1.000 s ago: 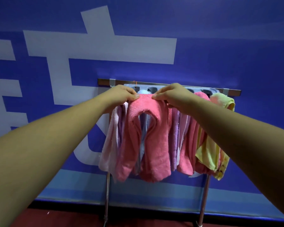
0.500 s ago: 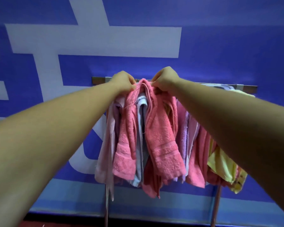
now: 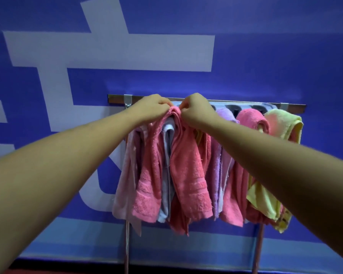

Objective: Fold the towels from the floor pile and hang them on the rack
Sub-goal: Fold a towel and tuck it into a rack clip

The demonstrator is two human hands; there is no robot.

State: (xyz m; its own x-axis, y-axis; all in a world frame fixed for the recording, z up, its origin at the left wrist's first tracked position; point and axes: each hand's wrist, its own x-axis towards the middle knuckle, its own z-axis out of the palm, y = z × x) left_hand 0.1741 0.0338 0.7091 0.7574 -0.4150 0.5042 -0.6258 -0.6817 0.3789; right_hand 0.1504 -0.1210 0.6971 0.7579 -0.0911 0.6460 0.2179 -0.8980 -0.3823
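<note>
Toward the left end of the silver metal rack (image 3: 117, 98), the left hand (image 3: 151, 107) and right hand (image 3: 196, 109) pinch the crest of a coral-pink terry towel (image 3: 188, 175) draped there (fingers curled tight). Other hanging towels (image 3: 251, 119) flank it.

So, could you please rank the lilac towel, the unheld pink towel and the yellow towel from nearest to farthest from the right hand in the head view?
1. lilac towel, just right of the right hand, which pinches the held pink towel.
2. unheld pink towel, farther right on the rack.
3. yellow towel, at the rack's right end.
</note>
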